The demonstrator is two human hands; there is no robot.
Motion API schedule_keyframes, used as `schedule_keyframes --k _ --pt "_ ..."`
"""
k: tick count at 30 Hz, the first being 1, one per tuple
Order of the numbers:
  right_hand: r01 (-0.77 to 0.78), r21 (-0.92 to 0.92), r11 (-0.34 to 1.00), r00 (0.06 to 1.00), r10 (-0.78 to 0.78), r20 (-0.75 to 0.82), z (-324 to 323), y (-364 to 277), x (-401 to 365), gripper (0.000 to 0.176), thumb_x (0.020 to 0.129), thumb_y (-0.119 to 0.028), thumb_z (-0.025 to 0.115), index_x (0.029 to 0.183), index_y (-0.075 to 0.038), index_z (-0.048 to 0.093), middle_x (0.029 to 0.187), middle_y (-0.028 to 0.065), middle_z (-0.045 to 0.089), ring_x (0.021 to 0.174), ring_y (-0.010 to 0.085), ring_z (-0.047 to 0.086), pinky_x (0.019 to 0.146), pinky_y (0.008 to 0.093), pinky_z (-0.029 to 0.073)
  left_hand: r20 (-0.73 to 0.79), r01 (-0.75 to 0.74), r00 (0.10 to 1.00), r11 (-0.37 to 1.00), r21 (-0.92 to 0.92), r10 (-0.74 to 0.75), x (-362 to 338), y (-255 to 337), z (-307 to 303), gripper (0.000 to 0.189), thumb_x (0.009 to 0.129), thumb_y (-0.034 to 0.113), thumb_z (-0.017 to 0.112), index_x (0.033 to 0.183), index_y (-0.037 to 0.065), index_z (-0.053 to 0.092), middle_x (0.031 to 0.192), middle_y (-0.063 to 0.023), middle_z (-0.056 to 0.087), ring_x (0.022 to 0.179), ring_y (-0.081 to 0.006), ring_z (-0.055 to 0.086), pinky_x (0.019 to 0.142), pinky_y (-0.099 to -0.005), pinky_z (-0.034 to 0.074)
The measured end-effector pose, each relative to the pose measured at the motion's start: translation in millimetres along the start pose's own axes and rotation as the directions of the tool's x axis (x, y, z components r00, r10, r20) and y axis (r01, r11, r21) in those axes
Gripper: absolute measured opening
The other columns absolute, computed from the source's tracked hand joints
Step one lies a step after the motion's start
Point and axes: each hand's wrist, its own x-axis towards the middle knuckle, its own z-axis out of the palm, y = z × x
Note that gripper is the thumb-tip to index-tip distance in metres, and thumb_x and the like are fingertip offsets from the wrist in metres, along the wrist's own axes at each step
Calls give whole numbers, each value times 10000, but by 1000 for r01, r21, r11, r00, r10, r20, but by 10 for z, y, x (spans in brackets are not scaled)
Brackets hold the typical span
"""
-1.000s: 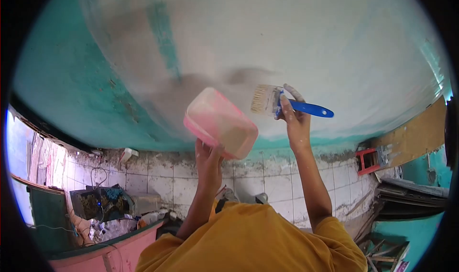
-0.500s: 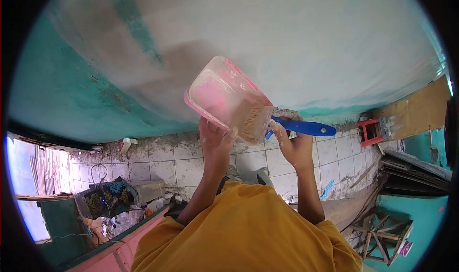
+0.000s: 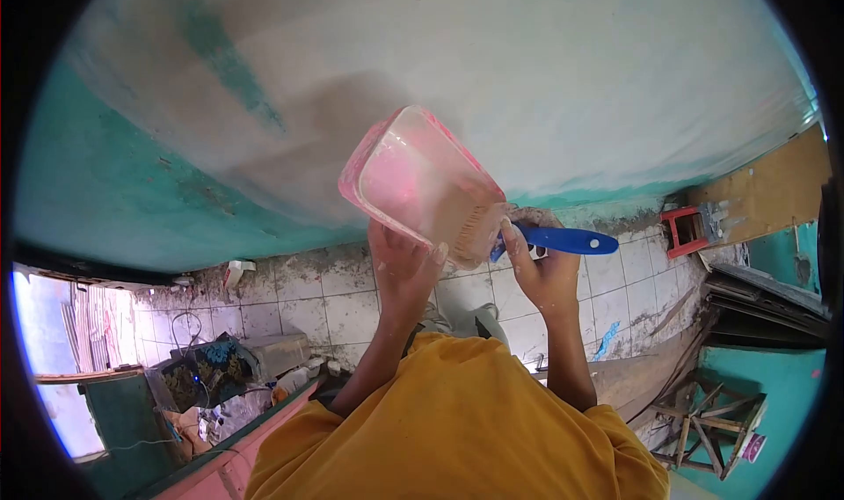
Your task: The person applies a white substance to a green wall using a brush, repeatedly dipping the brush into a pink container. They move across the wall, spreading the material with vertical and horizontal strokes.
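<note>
My left hand (image 3: 400, 267) is closed on the lower left rim of a pink plastic tub (image 3: 365, 161), smeared with whitish residue and tilted in front of the wall. My right hand (image 3: 552, 280) grips a wide paintbrush by the base of its blue handle (image 3: 571, 240), thumb on the near side. The pale bristles (image 3: 475, 232) rest at the tub's lower right end, over its inside. The handle points right. Part of my right fingers, behind the brush, looks coated in whitish grey material.
A wall (image 3: 563, 78), whitish over green, rises ahead. White floor tiles (image 3: 347, 311) run along its foot. A red plastic stool (image 3: 684, 230) and dark stacked panels (image 3: 765, 302) stand right, above a wooden frame (image 3: 712, 430). Bags and odds and ends (image 3: 211, 377) lie left.
The tub has tipped slightly, showing more of its outer left side. The brush has shifted a little with my right hand; both hands keep their holds. The view has moved slightly.
</note>
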Motion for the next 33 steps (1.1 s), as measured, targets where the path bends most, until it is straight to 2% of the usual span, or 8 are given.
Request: schedule_keyframes --k 2,5,10,13,16,20,29,33 --pt "-2 5 1000 1000 2 -31 -41 -24 -4 209 865 -126 726 1005 19 670 861 136 693 718 196 667 612 303 502 -4 6 1000 1000 -12 -6 9 -6 15 806 819 -9 642 1493 38 201 1403 -109 455 1301 -210 450 1080 -373 387" --pt "-105 78 991 989 113 -97 -84 -40 20 165 869 -116 713 955 21 678 793 110 685 643 165 629 568 292 475 -3 15 1000 1000 -8 -15 30 -25 23 786 824 -32 617 1493 33 207 1403 -114 458 1304 -212 448 1079 -366 386" --pt "-151 -56 987 981 142 -132 -189 82 74 204 875 -194 706 886 9 681 675 80 652 553 148 564 511 284 421 -4 91 996 996 22 -91 49 -49 50 754 837 -32 614 1483 31 231 1397 -116 465 1297 -203 455 1073 -359 392" --pt "-156 -50 987 975 145 -167 -198 77 107 232 872 -225 703 881 5 677 659 84 646 523 155 541 502 285 412 -8 125 992 991 42 -125 80 -64 59 729 850 -16 623 1471 30 245 1387 -117 473 1287 -202 463 1069 -361 395" --pt "-129 -72 989 969 111 -220 -209 168 117 237 876 -228 693 888 8 673 652 83 644 512 153 534 495 287 406 -26 149 988 988 -40 -150 103 -82 90 771 823 -78 627 1477 51 240 1340 -95 484 1236 -207 506 981 -354 474" --pt "-133 -87 987 975 114 -193 -249 191 130 235 879 -217 683 912 15 673 655 80 645 511 140 529 492 285 404 -12 180 983 982 -55 -181 105 -68 99 767 832 -73 626 1480 39 230 1351 -109 481 1246 -214 502 976 -355 483" --pt "-120 -47 992 958 104 -267 -254 286 120 213 889 -185 664 942 21 673 663 66 651 509 109 518 489 265 399 -5 205 979 978 -29 -205 40 -111 81 761 835 -86 638 1475 26 241 1338 -125 491 1218 -209 521 980 -346 482" --pt "-119 -76 990 963 96 -250 -269 301 88 206 940 -155 625 946 50 645 675 54 628 585 86 557 520 240 426 -18 209 978 978 -4 -209 0 -81 114 749 832 -87 643 1464 24 257 1321 -120 501 1203 -202 526 976 -337 480"
